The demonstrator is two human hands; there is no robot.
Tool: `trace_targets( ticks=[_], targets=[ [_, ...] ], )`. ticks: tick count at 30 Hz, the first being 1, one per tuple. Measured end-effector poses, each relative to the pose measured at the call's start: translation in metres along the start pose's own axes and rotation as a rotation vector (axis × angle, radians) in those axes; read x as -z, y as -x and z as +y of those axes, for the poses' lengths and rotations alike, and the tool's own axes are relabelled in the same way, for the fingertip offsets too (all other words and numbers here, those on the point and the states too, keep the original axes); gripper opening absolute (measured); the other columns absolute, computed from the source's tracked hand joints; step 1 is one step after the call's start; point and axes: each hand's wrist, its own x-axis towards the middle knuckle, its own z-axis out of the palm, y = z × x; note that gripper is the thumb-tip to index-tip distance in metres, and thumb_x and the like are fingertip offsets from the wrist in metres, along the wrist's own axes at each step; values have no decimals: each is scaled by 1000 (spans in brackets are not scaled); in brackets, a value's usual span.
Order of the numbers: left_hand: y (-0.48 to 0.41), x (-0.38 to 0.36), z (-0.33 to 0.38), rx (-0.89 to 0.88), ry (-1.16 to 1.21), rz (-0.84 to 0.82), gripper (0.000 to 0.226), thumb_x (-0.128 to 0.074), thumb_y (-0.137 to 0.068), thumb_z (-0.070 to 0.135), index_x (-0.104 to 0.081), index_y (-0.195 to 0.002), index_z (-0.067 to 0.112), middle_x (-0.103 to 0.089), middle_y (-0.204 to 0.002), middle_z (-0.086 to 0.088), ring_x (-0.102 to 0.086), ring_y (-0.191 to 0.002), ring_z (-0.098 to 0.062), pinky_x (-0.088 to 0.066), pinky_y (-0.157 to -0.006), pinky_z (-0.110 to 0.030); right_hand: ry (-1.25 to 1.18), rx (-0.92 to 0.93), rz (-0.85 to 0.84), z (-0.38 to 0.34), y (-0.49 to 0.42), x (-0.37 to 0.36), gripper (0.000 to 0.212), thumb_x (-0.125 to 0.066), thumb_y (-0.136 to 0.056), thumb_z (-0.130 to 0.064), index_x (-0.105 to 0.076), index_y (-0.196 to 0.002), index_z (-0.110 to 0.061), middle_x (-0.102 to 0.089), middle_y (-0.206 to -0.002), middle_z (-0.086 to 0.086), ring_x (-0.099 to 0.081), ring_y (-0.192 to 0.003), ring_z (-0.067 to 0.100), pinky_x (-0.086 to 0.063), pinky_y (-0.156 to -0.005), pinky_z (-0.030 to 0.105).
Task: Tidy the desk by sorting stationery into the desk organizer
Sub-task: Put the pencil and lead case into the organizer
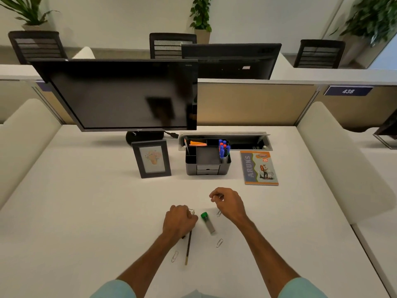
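Mid-frame, the organizer (pixel 208 168) held markers (pixel 223 149) in its right slot and an orange thing (pixel 197 143) at the back left. Below lay three loose clips (pixel 219 243), one pencil (pixel 188 248) and one tube (pixel 208 223). My left hand (pixel 178 220) gripped more clips. My right hand (pixel 228 203) curled in a pinch, on what I couldn't tell.

Both bare forearms reach forward from the lower edge, sleeves at the elbows; the left hand (pixel 179 220) lies knuckles-up, low over the counter, its fingers curled round a few paper clips (pixel 191 211); the right hand (pixel 228 203) is raised slightly, wrist bent, thumb and forefinger pinching a small pale object (pixel 216 197), too small to name.
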Motion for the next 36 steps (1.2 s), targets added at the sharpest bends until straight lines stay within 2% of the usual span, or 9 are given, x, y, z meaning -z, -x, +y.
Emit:
trace_targets(
  ticks=[4,7,11,14,19,23,26,30,36],
  targets=[
    [-3,15,12,-40,206,136,14,-66,-89,36,-66,-84,22,-65,-77,9,-62,-71,-11,-52,-63,-24,123,144,-161,-14,-1,-3,17,-64,-94,-32,-77,-106,-33,-75,-102,-19,-67,-86,5,-58,-84,30],
    [-9,26,23,-80,367,248,12,-64,-97,38,-64,-95,26,-66,-87,13,-63,-78,-8,-48,-67,-17,99,182,-222,-32,-3,-7,22,-66,-94,-40,-73,-115,-34,-74,-105,-19,-68,-90,7,-59,-89,34],
    [-17,41,35,-122,517,303,8,-64,-101,34,-63,-104,26,-69,-90,13,-67,-83,-7,-50,-71,-13,21,205,-106,-48,-10,-6,28,-64,-99,-46,-75,-116,-26,-76,-107,-12,-68,-90,8,-58,-82,28],
    [-22,51,39,-180,550,357,8,-63,-102,35,-62,-107,28,-68,-92,18,-66,-86,-1,-50,-73,-10,-59,230,8,-54,-19,-2,26,-66,-100,-41,-77,-113,-21,-76,-102,-8,-67,-87,7,-59,-80,26],
    [-30,61,41,-297,558,400,16,-57,-105,39,-58,-120,35,-63,-108,26,-63,-100,6,-51,-85,-12,-129,285,63,-66,-43,8,22,-70,-99,-32,-74,-115,-18,-75,-100,-4,-68,-87,9,-61,-83,29],
    [-37,62,32,-330,415,395,38,-48,-108,43,-48,-144,32,-55,-143,13,-49,-127,1,-35,-106,-18,-161,307,189,-87,-76,32,14,-68,-100,-26,-69,-112,-18,-70,-98,-8,-66,-90,5,-54,-84,18],
    [-45,57,17,-374,269,353,48,-45,-109,42,-39,-154,28,-45,-158,5,-41,-143,-11,-26,-116,-24,-214,312,332,-112,-107,54,15,-67,-101,-24,-69,-113,-15,-68,-98,-10,-64,-90,2,-49,-82,11],
    [-54,44,-1,-383,193,279,55,-43,-109,42,-31,-159,25,-38,-163,2,-34,-150,-16,-15,-121,-24,-221,319,436,-136,-154,64,15,-68,-101,-25,-69,-111,-15,-73,-104,-2,-70,-92,10,-59,-81,23],
    [-65,34,-12,-349,179,224,51,-43,-109,39,-35,-157,26,-39,-162,3,-34,-150,-17,-17,-128,-37,-99,299,322,-141,-200,31,13,-68,-100,-24,-68,-110,-15,-72,-104,1,-68,-94,14,-61,-89,34]
  ],
)
